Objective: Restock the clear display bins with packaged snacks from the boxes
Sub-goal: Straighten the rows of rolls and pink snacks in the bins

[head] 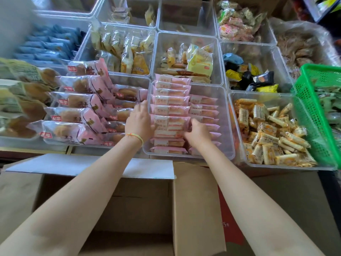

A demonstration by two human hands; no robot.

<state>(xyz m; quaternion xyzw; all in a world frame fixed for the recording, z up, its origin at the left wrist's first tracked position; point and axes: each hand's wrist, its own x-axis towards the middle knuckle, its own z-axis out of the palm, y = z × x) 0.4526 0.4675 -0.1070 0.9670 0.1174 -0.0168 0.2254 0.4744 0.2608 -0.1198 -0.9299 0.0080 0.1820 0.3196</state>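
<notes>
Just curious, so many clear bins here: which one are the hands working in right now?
The near centre bin, filled with rows of slim pink packets. Both the left hand and right hand rest on its packets.

Open cardboard box [129,206] nearest, clear bin [227,126] of stacked snack packs [170,109] behind it, basket [317,115] far right.

- A blurred pale grey wall surface [13,24] fills the upper left corner.
- A dark shelf unit [321,8] holding bright, blurred packets stands at the upper right.
- A wooden table edge [33,150] shows at lower left.
- Soft, even daylight falls across everything, without hard shadows.
</notes>
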